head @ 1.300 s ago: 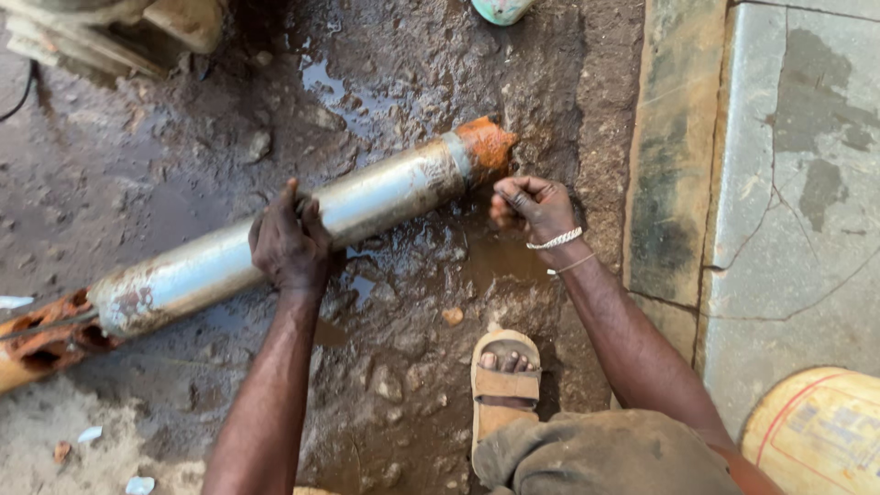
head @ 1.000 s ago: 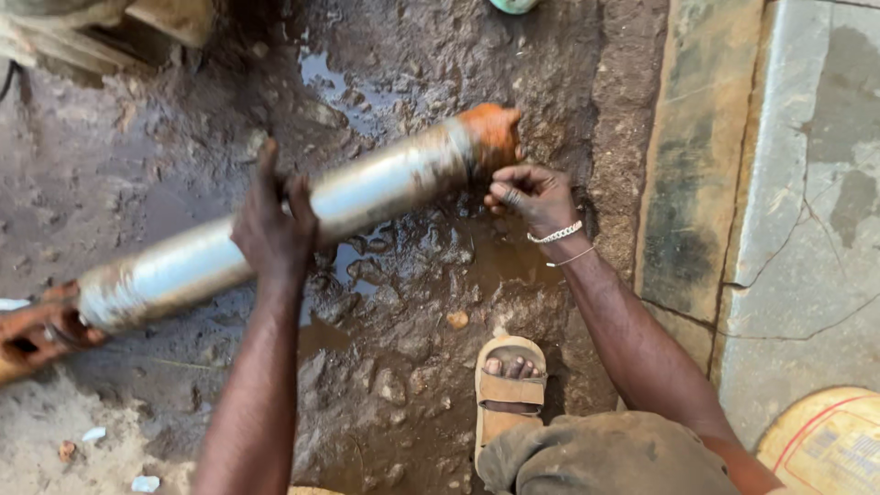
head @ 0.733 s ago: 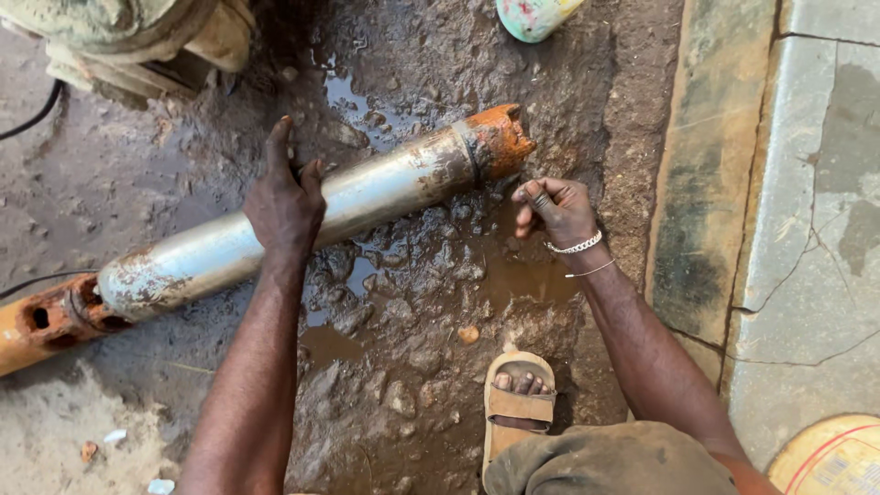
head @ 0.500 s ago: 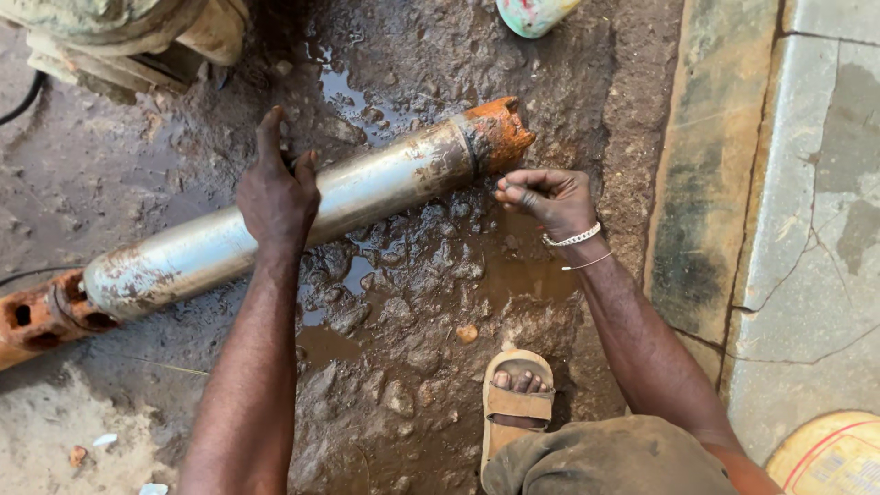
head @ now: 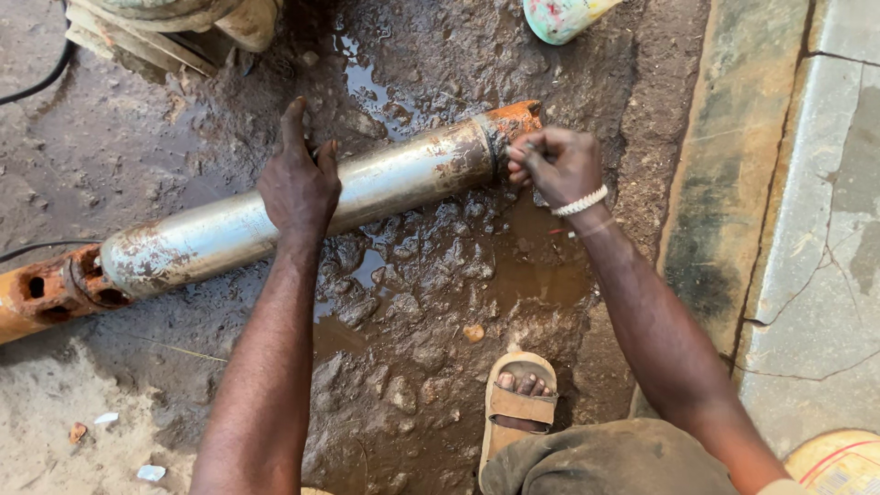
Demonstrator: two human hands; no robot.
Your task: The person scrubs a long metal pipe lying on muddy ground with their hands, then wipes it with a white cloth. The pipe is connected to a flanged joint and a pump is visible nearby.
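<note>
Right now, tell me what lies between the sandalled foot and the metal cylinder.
In the head view, wet churned mud with brown puddles and one small stone lies between the sandalled foot and the metal cylinder.
</note>
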